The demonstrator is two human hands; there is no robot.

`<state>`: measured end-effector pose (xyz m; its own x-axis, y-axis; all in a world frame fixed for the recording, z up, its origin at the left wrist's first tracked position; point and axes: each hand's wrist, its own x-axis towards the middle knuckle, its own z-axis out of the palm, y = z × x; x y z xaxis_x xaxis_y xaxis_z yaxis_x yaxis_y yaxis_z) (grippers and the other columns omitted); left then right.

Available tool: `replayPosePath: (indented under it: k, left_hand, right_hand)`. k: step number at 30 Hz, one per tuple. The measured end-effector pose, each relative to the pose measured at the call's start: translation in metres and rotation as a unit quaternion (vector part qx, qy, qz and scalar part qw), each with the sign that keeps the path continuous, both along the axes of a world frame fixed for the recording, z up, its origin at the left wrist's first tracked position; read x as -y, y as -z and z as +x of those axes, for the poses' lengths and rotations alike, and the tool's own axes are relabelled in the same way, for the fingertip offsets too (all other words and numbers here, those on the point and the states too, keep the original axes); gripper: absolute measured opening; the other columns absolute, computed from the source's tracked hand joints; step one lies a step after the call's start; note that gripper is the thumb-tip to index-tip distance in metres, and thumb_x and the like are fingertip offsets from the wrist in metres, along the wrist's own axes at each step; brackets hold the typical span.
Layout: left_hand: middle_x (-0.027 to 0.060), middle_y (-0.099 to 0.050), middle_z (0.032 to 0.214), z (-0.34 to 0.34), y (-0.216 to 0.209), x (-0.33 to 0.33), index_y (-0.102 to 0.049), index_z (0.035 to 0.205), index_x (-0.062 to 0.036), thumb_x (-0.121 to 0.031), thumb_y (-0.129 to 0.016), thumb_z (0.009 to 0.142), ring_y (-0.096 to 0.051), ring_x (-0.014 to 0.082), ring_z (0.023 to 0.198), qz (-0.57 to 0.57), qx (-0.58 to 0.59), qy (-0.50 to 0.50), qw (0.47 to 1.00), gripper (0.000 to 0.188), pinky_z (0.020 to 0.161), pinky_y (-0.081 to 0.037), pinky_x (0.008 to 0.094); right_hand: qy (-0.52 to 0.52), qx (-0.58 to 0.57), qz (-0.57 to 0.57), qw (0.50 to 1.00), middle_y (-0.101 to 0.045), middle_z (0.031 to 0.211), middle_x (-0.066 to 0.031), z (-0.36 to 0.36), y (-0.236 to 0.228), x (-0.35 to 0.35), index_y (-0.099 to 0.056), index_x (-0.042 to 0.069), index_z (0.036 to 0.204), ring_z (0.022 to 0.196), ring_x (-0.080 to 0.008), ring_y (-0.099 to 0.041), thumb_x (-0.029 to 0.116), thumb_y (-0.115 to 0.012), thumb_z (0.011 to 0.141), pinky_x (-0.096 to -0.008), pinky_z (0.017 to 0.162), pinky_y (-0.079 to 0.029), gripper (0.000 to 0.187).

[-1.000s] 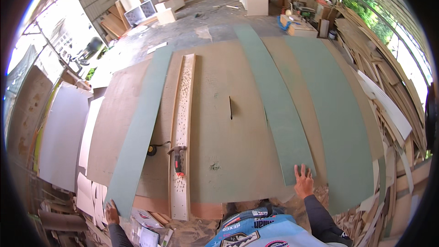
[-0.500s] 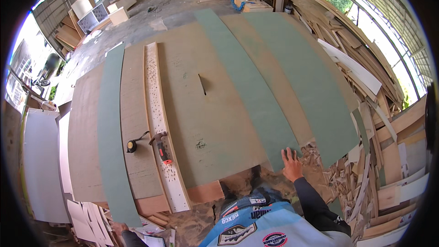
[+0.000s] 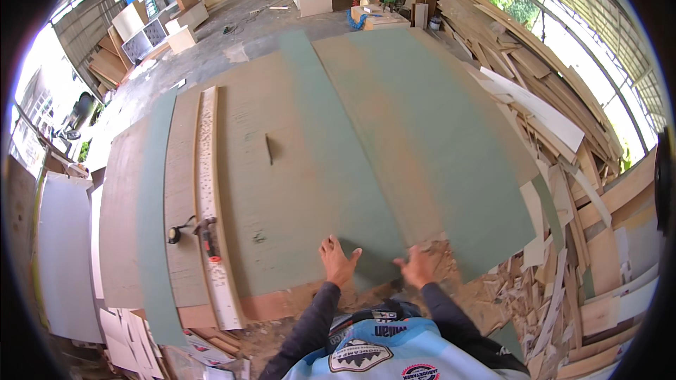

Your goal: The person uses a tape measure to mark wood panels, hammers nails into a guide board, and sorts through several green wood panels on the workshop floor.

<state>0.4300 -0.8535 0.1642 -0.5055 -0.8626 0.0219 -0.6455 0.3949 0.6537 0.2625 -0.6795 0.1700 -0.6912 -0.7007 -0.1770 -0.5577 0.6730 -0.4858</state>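
The left green strip (image 3: 153, 204) and right green strip (image 3: 468, 183) already lay across the brown board (image 3: 246, 183), unattended; only the middle green strip (image 3: 355, 190) had hands beside its near end: left hand (image 3: 340, 264) spread, right hand (image 3: 420, 267) thumb-out (whether pinching, I couldn't tell).

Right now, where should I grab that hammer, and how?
Probably take the hammer by its black-and-red handle, coming from above on the person's near side, perhaps with the left hand. It lies along the speckled pale board, handle toward the person and metal head away, so fingers could close around the long, slim handle.
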Motion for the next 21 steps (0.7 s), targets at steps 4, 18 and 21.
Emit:
replayPosePath:
  k: [4,18,21]
  left_hand:
    - [0.0256,-0.030,0.129,-0.064,0.001,-0.032,-0.035,0.134,0.0091,-0.030,-0.085,0.064,-0.031,0.0414,0.118,0.017,0.033,-0.074,0.997,0.094,0.100,-0.031,0.0486]
    - [0.0256,-0.025,0.130,-0.158,0.006,-0.071,-0.039,0.135,0.0029,-0.025,-0.086,0.064,-0.027,0.0405,0.120,0.004,-0.013,-0.070,0.997,0.090,0.099,-0.033,0.0487]
    - [0.0253,-0.026,0.130,-0.168,0.005,-0.072,-0.039,0.135,0.0028,-0.026,-0.086,0.064,-0.027,0.0397,0.120,-0.012,-0.004,-0.052,0.999,0.089,0.099,-0.033,0.0477]
  right_hand:
    - [-0.050,0.000,-0.038,0.998,-0.063,0.076,-0.0226,-0.021,0.011,-0.035,-0.051,0.001,0.090,0.074,-0.0425,-0.061,0.038,-0.068,0.081,-0.0513,0.064,-0.046,0.042]
    - [-0.221,0.039,-0.036,0.974,-0.062,0.071,-0.0237,-0.136,-0.032,-0.105,-0.058,-0.002,0.075,0.067,-0.0436,-0.061,0.022,-0.060,0.079,-0.0509,0.063,-0.051,0.024]
    - [-0.267,0.045,-0.024,0.962,-0.062,0.068,-0.0227,-0.149,-0.023,-0.107,-0.061,-0.001,0.069,0.068,-0.0426,-0.062,0.026,-0.062,0.076,-0.0494,0.064,-0.051,0.028]
